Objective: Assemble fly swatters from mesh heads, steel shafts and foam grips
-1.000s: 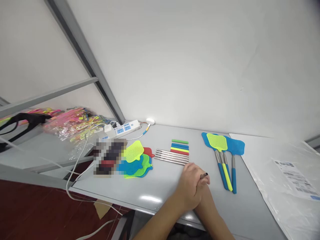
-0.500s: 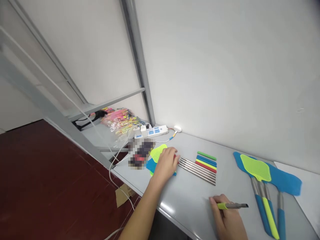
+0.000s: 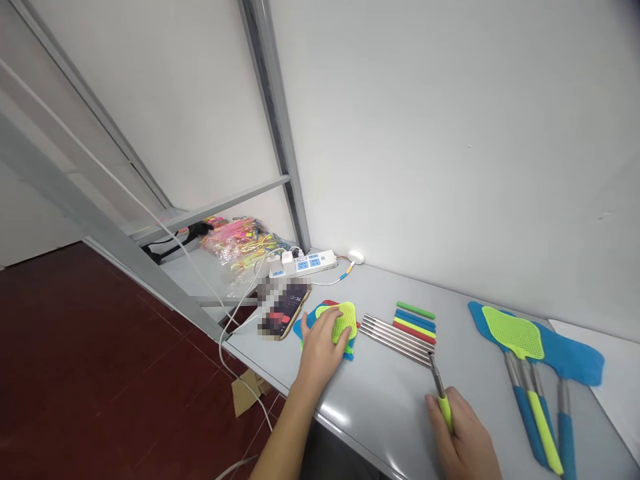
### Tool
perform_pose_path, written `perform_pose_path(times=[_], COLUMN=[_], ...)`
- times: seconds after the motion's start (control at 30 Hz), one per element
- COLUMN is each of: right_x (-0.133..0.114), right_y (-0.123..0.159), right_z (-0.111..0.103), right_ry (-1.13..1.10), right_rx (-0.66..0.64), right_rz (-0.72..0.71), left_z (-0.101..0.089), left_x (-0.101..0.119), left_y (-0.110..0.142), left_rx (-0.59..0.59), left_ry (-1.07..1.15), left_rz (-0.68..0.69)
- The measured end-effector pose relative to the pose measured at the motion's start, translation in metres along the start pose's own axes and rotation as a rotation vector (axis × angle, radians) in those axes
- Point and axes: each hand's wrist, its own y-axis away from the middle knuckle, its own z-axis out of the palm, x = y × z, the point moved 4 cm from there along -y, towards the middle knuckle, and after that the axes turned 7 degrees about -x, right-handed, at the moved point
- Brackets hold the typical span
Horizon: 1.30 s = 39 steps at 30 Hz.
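Note:
My left hand (image 3: 320,343) has its fingers and thumb closed on a yellow-green mesh fly swatter head (image 3: 347,319), over a small pile with blue (image 3: 304,325) and red swatter heads partly hidden beneath it. In my right hand (image 3: 463,433) is a swatter handle, a metal rod with a yellow-green grip (image 3: 445,413), its bare metal end pointing up and away. Just beyond that end lie several metal rods (image 3: 395,341) side by side. Coloured grip tubes (image 3: 415,325) in green, blue, yellow and red rest behind them.
Blue and yellow-green fly swatters with handles (image 3: 565,353) lie at the right, near a white sheet (image 3: 620,400). A phone (image 3: 287,310) is left of the pile. Behind it stand a power strip (image 3: 313,262) with cables and a plastic bag of colourful items (image 3: 245,243). A metal post (image 3: 280,120) rises behind.
My left hand has taken hold of the yellow-green swatter head and shifted it right over the pile. My right hand has turned the handle from pointing right to pointing up and away.

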Motion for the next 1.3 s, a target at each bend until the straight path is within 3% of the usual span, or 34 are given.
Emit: perform_pose_path(times=[0.17, 0.3, 0.43, 0.63, 0.73, 0.87, 1.07, 1.17, 1.3], right_x=[-0.003, -0.003, -0.004, -0.002, -0.002, -0.003, -0.003, 0.0, -0.003], right_y=[-0.001, -0.003, -0.004, -0.004, -0.005, -0.005, -0.003, -0.002, 0.0], right_z=[-0.002, -0.003, -0.002, -0.001, 0.0, 0.0, -0.001, 0.001, 0.004], right_ry=[0.011, 0.037, 0.057, 0.052, 0.05, 0.043, 0.04, 0.048, 0.08], right_rx=[0.031, 0.043, 0.028, 0.032, 0.031, 0.024, 0.019, 0.003, -0.067], right_rz=[-0.056, -0.12, -0.158, -0.172, -0.172, -0.171, -0.157, -0.15, -0.219], left_z=[0.001, 0.005, 0.011, 0.01, 0.006, -0.003, -0.017, -0.022, -0.019], left_x=[0.011, 0.003, -0.008, -0.008, -0.006, -0.005, -0.005, 0.005, 0.023], left_y=[0.008, 0.012, 0.01, 0.001, -0.002, -0.002, 0.007, 0.009, 0.011], left_rx=[-0.021, 0.028, 0.002, -0.025, 0.019, 0.213, 0.609, 0.675, 0.659], left_ry=[0.048, -0.05, -0.088, -0.092, -0.023, 0.393, 1.179, 1.414, 1.505], left_rz=[0.093, -0.01, -0.123, -0.169, -0.189, -0.213, -0.473, -0.494, -0.522])
